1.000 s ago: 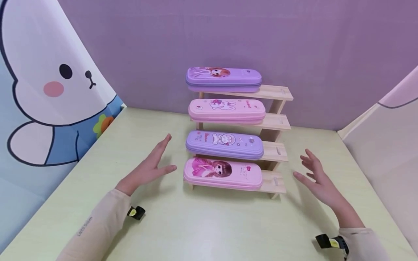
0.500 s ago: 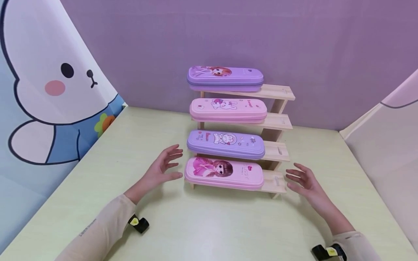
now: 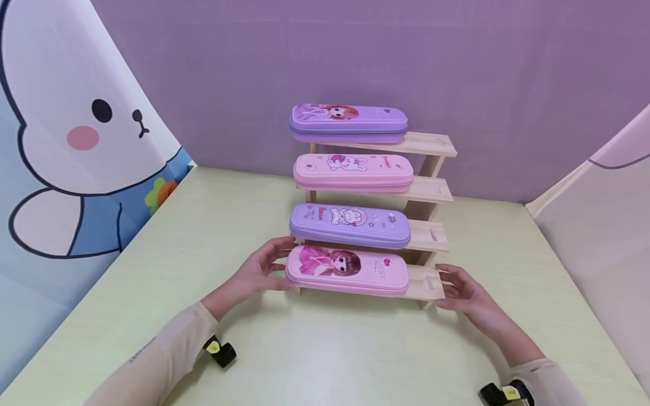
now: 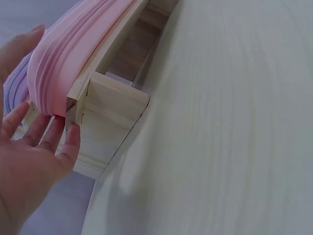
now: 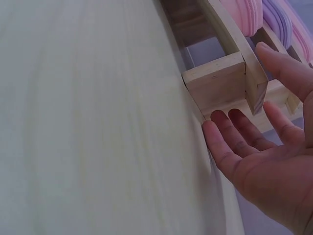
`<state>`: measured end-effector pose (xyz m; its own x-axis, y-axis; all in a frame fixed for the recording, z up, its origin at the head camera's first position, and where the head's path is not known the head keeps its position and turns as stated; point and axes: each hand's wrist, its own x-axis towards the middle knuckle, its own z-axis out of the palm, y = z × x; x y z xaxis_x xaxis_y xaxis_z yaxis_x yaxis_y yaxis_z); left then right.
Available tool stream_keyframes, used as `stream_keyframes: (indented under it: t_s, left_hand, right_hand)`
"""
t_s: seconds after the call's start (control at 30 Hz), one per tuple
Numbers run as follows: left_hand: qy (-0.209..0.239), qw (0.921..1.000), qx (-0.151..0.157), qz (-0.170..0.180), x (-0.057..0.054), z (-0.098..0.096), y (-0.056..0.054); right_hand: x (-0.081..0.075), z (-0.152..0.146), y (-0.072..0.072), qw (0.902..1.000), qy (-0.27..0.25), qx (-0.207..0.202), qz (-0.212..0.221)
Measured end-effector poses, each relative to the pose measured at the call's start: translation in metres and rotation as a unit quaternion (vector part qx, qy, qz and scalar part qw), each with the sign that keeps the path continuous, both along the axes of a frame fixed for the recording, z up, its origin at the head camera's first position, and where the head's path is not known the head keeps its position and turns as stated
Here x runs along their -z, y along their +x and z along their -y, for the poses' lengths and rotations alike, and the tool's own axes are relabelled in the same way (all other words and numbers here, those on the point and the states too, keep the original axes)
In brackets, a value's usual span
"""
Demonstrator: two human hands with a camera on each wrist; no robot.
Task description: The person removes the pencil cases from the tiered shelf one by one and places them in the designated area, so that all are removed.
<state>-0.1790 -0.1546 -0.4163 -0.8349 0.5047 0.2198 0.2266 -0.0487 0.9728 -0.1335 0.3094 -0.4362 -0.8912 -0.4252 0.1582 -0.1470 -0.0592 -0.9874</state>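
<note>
Left hand (image 3: 261, 268) and right hand (image 3: 467, 299) are loose, gripping nothing, at opposite ends of the wooden stand's bottom step (image 3: 425, 283). Pink doll-print pencil case (image 3: 373, 270) lies on it; imo hold wood evenly, keep everything level.

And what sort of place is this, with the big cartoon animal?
It looks like a little tabletop booth, perhaps for display or practice: a purple backdrop and a cartoon-printed sheet wall in a pale table, where a wooden stepped stand holds zip cases.
</note>
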Motion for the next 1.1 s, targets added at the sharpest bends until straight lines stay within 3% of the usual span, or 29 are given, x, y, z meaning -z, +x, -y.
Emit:
stream_keyframes:
  t_s: [0.17,0.43,0.73,1.1]
  left_hand:
    - [-0.031,0.9995,-0.005,-0.007,0.0019,-0.0023,-0.0001]
    - [-0.074,0.9941,-0.016,-0.077,0.0075,-0.0062,0.0028]
    - [-0.086,0.9894,-0.033,-0.112,0.0047,-0.0071,0.0052]
    - [-0.119,0.9851,-0.051,-0.114,0.0021,0.0025,0.0033]
  right_hand:
    - [0.001,0.0019,-0.0007,0.9999,0.004,-0.012,0.007]
    - [0.0027,0.0022,-0.0016,0.9997,0.005,-0.016,0.015]
    - [0.0013,0.0022,-0.003,0.9998,0.001,-0.017,0.013]
    - [0.0006,0.0001,-0.004,0.9996,0.009,-0.021,0.019]
